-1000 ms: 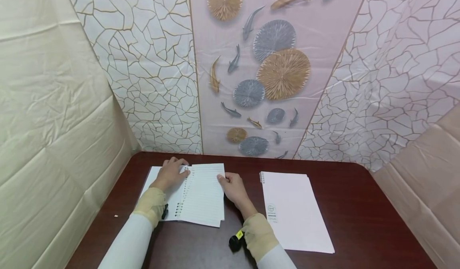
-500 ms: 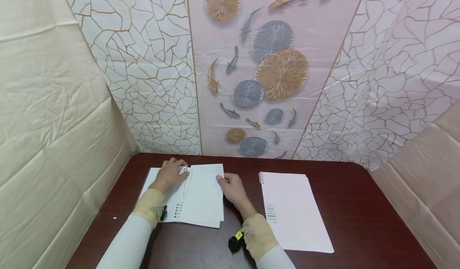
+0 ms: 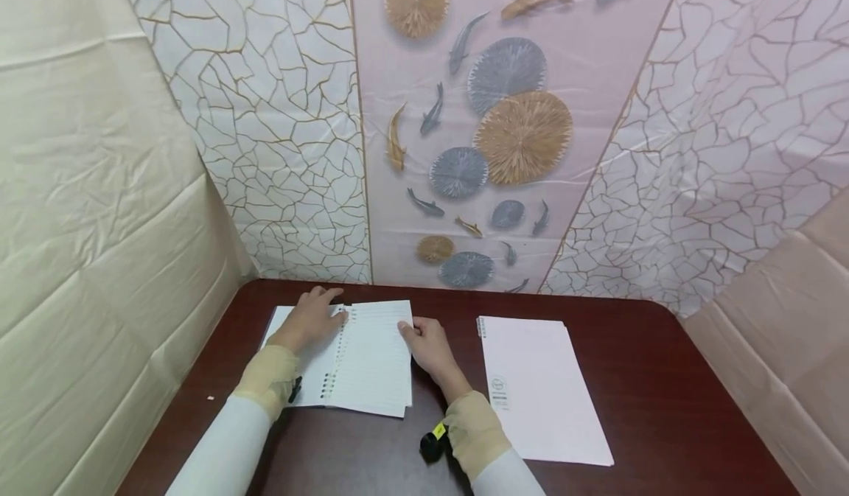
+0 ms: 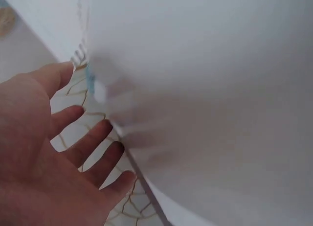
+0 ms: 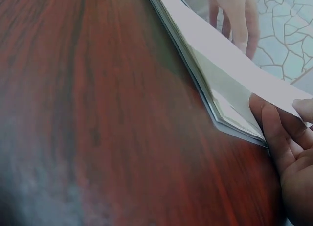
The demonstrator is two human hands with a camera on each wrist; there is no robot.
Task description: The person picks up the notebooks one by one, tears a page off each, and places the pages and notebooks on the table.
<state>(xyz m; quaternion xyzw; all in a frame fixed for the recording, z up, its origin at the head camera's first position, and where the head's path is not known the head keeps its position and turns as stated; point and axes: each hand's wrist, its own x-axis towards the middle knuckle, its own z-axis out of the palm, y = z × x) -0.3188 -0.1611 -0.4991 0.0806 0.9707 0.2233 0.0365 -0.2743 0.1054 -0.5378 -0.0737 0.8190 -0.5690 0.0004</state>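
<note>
An open ring-bound notebook (image 3: pixel 371 356) with lined pages lies at the far left part of the table, its binding running down the middle. My left hand (image 3: pixel 308 324) is over the upper part of its left page, thumb at the rings. In the left wrist view its fingers (image 4: pixel 100 138) spread loosely beside a page edge. My right hand (image 3: pixel 431 348) pinches the right edge of a lined page between thumb and fingers. In the right wrist view that page (image 5: pixel 230 50) rises off the stack beneath, and the fingers (image 5: pixel 274 123) are under its corner.
A second ring-bound pad (image 3: pixel 540 393) with a blank white sheet on top lies to the right. A black object with a yellow tag (image 3: pixel 434 444) is by the right wrist. Patterned cloth (image 3: pixel 464 127) hangs behind the dark red table (image 3: pixel 663 393).
The left hand's fingers have lifted and straightened away from the notebook's top edge, and its wrist has shifted slightly left. The right hand keeps its pinch on the page.
</note>
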